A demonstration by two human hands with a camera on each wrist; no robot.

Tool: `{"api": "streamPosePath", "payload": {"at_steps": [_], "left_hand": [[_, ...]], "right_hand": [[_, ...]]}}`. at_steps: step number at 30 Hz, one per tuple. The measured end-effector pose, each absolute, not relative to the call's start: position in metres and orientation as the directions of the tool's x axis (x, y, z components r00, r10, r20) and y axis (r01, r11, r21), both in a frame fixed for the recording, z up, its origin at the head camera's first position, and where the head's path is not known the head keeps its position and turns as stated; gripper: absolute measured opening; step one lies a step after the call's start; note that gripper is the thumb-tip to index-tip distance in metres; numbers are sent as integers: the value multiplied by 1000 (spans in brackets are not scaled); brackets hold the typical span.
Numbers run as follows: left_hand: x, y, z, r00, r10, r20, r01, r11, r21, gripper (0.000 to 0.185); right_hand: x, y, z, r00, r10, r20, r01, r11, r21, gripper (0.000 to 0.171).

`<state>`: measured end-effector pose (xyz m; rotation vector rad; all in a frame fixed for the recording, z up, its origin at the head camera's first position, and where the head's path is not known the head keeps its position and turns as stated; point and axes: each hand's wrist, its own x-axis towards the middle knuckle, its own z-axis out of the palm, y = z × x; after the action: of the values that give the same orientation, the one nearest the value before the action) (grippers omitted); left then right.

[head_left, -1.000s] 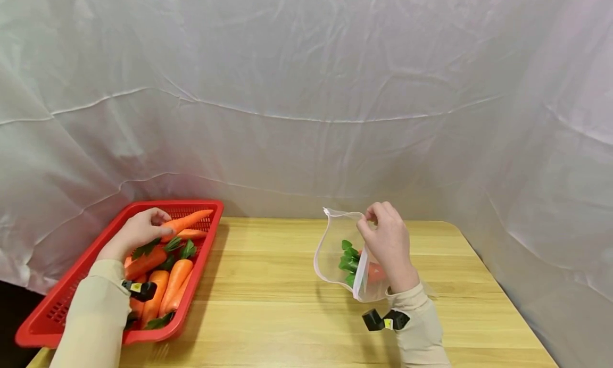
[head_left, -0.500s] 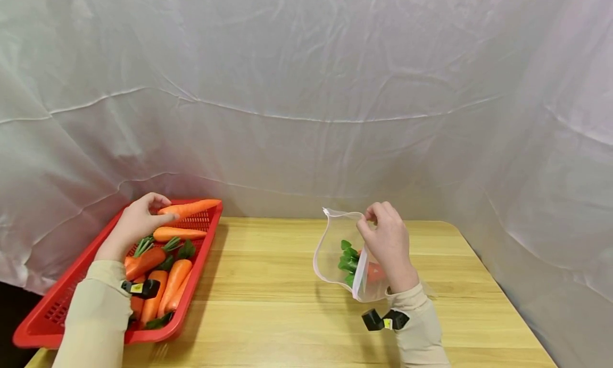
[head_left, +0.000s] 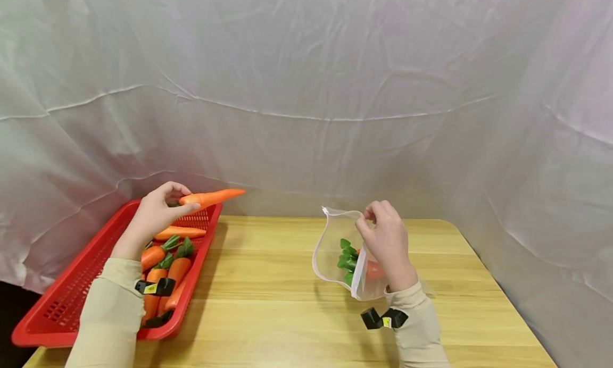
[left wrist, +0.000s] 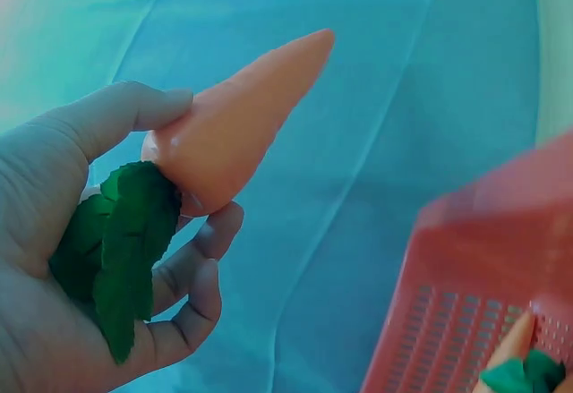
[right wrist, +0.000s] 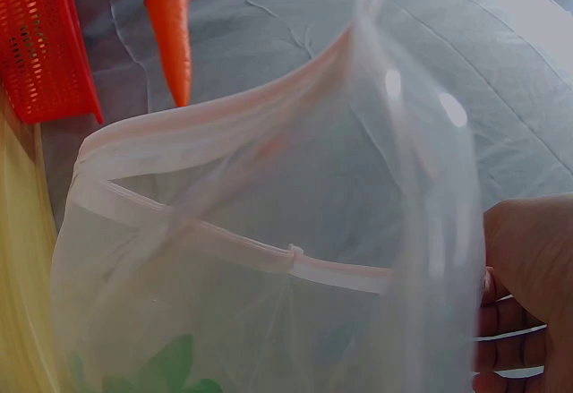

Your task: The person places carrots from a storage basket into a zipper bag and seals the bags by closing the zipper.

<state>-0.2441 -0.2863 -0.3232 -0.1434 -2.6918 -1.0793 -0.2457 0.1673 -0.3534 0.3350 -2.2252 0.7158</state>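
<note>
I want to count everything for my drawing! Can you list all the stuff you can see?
held carrot: 1, orange with green leaves, lifted above the basket's far corner
basket carrots: several, exact count unclear, orange with green tops, in the basket
basket: 1, red, left end of the table
bag: 1, clear, mouth open, carrot and leaves inside
table: 1, light wood
sheet: white, behind the table
left hand: grips the held carrot
right hand: pinches the bag's rim

Basket (head_left: pixel 72 288) w/ carrots (head_left: pixel 165 264) sits on table (head_left: pixel 268 304) at left edge. Bag (head_left: pixel 335 251) stands right of centre, well apart. Held carrot (head_left: pixel 210 197) hangs above basket's far right corner. Curtain (head_left: pixel 306 91) behind everything.
</note>
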Motion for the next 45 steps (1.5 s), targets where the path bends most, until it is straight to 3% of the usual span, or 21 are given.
{"api": "streamPosePath", "payload": {"at_steps": [15,36,45], "left_hand": [[-239,-234,-316,-938,104,329,310,674,670,39],[-231,-149,-326,-808,335,486,587,538,605,36],[-232,-114,-340,-750,437,497,662,505,554,31]], "right_hand": [[-245,167,-353,-683,-16,730,-441,806,-396,8],[-243,166,-352,-705,-14,709,-427,807,-408,8],[-243,166,-352,-698,-14,716,-431,806,-404,8]]}}
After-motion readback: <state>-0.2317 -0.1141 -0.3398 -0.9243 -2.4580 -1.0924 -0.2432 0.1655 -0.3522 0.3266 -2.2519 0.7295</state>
